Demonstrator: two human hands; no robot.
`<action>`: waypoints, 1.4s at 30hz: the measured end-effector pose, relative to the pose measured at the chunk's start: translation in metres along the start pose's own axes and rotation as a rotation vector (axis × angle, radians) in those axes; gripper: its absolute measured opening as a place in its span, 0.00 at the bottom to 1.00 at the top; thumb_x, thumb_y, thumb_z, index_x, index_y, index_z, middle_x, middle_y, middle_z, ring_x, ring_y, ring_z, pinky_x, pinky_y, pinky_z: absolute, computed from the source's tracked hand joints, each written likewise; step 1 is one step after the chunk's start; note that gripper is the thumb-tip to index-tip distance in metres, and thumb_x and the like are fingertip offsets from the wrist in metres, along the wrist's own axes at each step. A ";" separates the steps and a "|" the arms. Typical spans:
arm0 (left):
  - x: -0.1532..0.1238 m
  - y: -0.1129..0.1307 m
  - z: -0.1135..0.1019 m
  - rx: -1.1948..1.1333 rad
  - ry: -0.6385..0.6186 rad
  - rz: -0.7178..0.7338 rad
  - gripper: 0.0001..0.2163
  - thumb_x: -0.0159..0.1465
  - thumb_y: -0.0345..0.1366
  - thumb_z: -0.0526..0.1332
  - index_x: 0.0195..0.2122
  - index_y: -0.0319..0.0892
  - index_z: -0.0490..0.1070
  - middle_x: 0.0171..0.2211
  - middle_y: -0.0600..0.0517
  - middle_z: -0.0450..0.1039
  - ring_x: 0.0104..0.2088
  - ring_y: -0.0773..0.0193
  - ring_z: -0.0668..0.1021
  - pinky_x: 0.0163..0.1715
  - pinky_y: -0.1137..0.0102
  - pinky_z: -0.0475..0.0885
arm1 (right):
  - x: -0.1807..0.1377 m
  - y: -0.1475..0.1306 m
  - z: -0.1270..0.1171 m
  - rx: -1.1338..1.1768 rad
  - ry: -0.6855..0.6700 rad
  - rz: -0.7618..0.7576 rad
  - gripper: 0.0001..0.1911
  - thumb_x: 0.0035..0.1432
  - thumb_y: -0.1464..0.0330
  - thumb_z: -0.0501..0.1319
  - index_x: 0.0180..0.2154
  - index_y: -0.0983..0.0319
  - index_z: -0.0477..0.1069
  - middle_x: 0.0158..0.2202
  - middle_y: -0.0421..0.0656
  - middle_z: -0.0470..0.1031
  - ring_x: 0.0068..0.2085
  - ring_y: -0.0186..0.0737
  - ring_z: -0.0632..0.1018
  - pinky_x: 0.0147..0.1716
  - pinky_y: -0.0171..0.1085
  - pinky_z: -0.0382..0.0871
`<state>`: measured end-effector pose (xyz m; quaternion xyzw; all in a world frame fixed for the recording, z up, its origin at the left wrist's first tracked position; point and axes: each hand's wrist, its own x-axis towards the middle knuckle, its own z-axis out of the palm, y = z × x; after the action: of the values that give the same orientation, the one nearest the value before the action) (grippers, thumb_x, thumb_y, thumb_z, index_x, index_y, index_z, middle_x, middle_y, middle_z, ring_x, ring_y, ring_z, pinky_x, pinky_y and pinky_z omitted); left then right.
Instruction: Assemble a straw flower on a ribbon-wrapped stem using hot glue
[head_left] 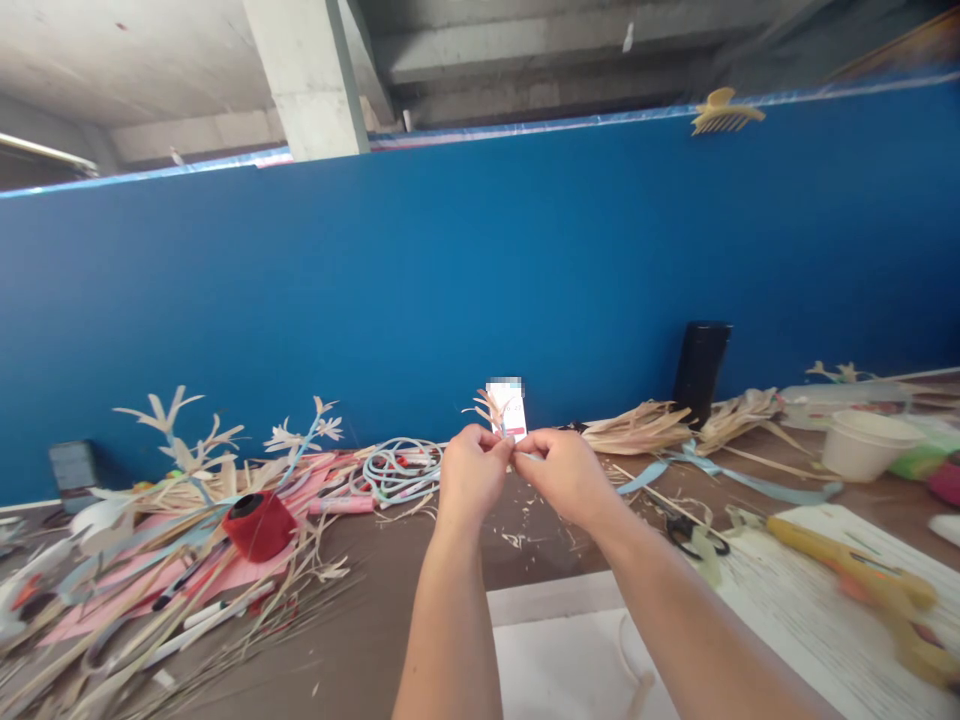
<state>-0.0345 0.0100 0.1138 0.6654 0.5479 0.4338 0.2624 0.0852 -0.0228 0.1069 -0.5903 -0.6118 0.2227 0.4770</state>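
My left hand (474, 470) and my right hand (564, 470) meet over the middle of the table, fingertips pinched close together. Between them stands a small flower of pale dried-leaf strips (489, 407), its petals spreading above my left fingers. A bit of light blue tape shows at my right fingertips, apparently on the flower's stem; the stem itself is mostly hidden. Just behind the flower a lit phone (517, 408) stands upright. To the right of my right hand, a loose light blue ribbon (772, 487) lies across the table.
At left are finished straw flowers (169, 412), a red spool (260, 527), and a coiled pale blue cord (401, 470). Dried-leaf bundles (637, 428), black scissors (694, 535), a yellow glue gun (847, 560) and a white cup (870, 445) lie rightward. A blue partition (525, 250) rises behind.
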 end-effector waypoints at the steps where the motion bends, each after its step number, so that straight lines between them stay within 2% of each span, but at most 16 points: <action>1: 0.000 -0.001 0.000 -0.038 -0.010 -0.008 0.10 0.52 0.42 0.61 0.23 0.40 0.68 0.22 0.53 0.70 0.23 0.67 0.69 0.24 0.73 0.59 | 0.000 0.000 -0.001 0.021 -0.016 -0.001 0.12 0.46 0.62 0.57 0.22 0.64 0.72 0.15 0.36 0.59 0.19 0.29 0.58 0.17 0.30 0.49; 4: 0.001 -0.005 -0.002 -0.266 -0.104 -0.042 0.14 0.52 0.47 0.61 0.25 0.39 0.69 0.20 0.55 0.67 0.21 0.71 0.65 0.23 0.75 0.58 | 0.001 -0.001 -0.007 0.110 -0.069 0.024 0.12 0.46 0.62 0.58 0.23 0.64 0.72 0.16 0.36 0.60 0.19 0.29 0.58 0.18 0.30 0.49; 8: 0.002 -0.011 -0.002 -0.647 -0.276 -0.131 0.22 0.52 0.53 0.59 0.37 0.39 0.73 0.24 0.54 0.66 0.22 0.73 0.64 0.23 0.76 0.59 | 0.003 0.000 -0.014 0.264 -0.104 0.092 0.13 0.45 0.61 0.60 0.28 0.65 0.73 0.18 0.37 0.64 0.19 0.28 0.59 0.19 0.31 0.51; 10: 0.001 -0.011 -0.002 -0.737 -0.342 -0.148 0.23 0.51 0.53 0.60 0.41 0.40 0.72 0.26 0.54 0.66 0.23 0.73 0.64 0.24 0.76 0.60 | 0.004 0.000 -0.016 0.339 -0.138 0.100 0.13 0.45 0.61 0.61 0.28 0.65 0.73 0.19 0.38 0.65 0.19 0.28 0.59 0.19 0.31 0.51; 14: -0.003 -0.007 -0.002 -0.780 -0.448 -0.131 0.21 0.50 0.49 0.63 0.41 0.41 0.74 0.23 0.54 0.64 0.24 0.73 0.63 0.24 0.77 0.58 | 0.005 0.002 -0.018 0.404 -0.188 0.101 0.11 0.45 0.62 0.61 0.25 0.65 0.71 0.18 0.36 0.63 0.19 0.27 0.57 0.18 0.30 0.49; 23: 0.003 -0.017 0.001 -0.791 -0.363 -0.109 0.16 0.45 0.43 0.68 0.32 0.38 0.75 0.24 0.52 0.70 0.22 0.73 0.65 0.25 0.75 0.58 | 0.005 0.005 -0.016 0.416 -0.201 0.092 0.10 0.44 0.63 0.61 0.24 0.64 0.69 0.17 0.34 0.59 0.19 0.26 0.55 0.19 0.31 0.47; 29: 0.002 -0.016 -0.002 -0.671 -0.335 -0.069 0.16 0.48 0.45 0.66 0.32 0.37 0.75 0.22 0.53 0.70 0.21 0.72 0.64 0.23 0.75 0.56 | 0.006 0.010 -0.018 0.366 -0.253 0.130 0.10 0.45 0.62 0.59 0.25 0.63 0.68 0.16 0.32 0.54 0.19 0.27 0.53 0.18 0.31 0.43; 36: 0.001 -0.013 -0.003 -0.551 -0.323 -0.043 0.16 0.49 0.45 0.64 0.33 0.38 0.75 0.24 0.51 0.72 0.23 0.70 0.67 0.24 0.75 0.59 | 0.004 0.004 -0.022 0.195 -0.189 0.056 0.11 0.44 0.63 0.59 0.20 0.63 0.64 0.16 0.33 0.55 0.19 0.27 0.55 0.19 0.31 0.47; 42: 0.001 -0.014 -0.001 -0.448 -0.283 -0.017 0.15 0.49 0.45 0.63 0.32 0.38 0.75 0.25 0.51 0.72 0.25 0.69 0.68 0.27 0.74 0.60 | 0.003 0.002 -0.022 0.118 -0.168 0.037 0.09 0.44 0.64 0.58 0.21 0.64 0.67 0.16 0.34 0.57 0.19 0.28 0.57 0.18 0.30 0.47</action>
<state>-0.0423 0.0149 0.1033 0.6403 0.4015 0.4446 0.4808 0.1054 -0.0261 0.1156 -0.5515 -0.6246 0.3159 0.4538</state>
